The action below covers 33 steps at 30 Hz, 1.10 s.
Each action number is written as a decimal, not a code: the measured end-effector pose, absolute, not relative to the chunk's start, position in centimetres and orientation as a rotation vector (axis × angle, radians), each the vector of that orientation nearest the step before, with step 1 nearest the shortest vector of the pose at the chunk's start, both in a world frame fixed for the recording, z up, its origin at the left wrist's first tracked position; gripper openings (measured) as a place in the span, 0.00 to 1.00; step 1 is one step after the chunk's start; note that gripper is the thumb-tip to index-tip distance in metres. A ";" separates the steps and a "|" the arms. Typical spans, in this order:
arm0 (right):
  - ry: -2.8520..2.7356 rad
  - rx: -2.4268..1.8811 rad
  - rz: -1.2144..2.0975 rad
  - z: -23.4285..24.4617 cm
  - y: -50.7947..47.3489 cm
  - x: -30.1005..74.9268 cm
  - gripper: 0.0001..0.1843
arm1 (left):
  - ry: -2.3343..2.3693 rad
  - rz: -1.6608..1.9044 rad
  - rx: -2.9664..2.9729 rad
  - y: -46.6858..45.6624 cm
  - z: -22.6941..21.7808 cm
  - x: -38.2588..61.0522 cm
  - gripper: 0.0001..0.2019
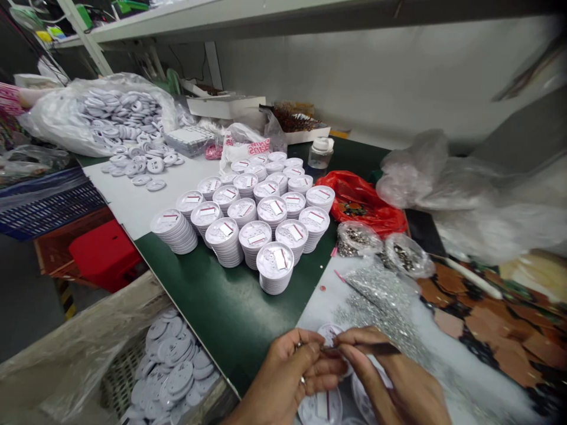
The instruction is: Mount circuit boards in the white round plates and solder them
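My left hand [296, 369] is closed, palm partly up, with thumb and forefinger pinched. Small shiny metal pieces [302, 381] show between its fingers; their exact kind is too small to tell. Close against it, my right hand [385, 372] grips a dark, thin, tweezers-like tool [380, 349], its tip near the left fingertips. A white round plastic disc [330, 332] shows just beyond the meeting fingers. Under the hands sit more white round plastic cases [319, 408], partly covered by them. Beside my right hand lies a heap of small silver metal parts [376, 289].
Stacked white round cases [274, 260] fill the green table [204, 283]. Bags of metal parts [358, 236], a red bag [361, 203] and brown pieces [509, 336] lie right. White discs fill a crate [172, 366] and a clear bag [57, 121]. Another person's sleeve [9, 99] shows far left.
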State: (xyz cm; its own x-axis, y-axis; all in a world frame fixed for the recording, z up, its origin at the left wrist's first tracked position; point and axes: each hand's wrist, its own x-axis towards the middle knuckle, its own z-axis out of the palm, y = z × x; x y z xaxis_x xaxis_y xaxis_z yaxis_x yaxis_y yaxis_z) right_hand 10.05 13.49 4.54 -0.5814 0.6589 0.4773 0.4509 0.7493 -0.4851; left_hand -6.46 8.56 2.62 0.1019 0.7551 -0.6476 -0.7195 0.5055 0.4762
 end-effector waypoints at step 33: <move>-2.204 -0.841 0.560 2.8 16.3 10.6 0.07 | 0.854 1.205 0.069 6.8 -0.4 -8.6 0.22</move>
State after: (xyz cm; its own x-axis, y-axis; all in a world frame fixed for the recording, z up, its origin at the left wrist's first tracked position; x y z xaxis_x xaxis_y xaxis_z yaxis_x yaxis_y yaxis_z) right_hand 10.60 16.26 2.83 -0.5429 0.7047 0.4569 0.4012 0.6955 -0.5960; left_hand -8.61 6.76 -0.40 0.0939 0.8359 -0.5408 -0.7869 0.3950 0.4740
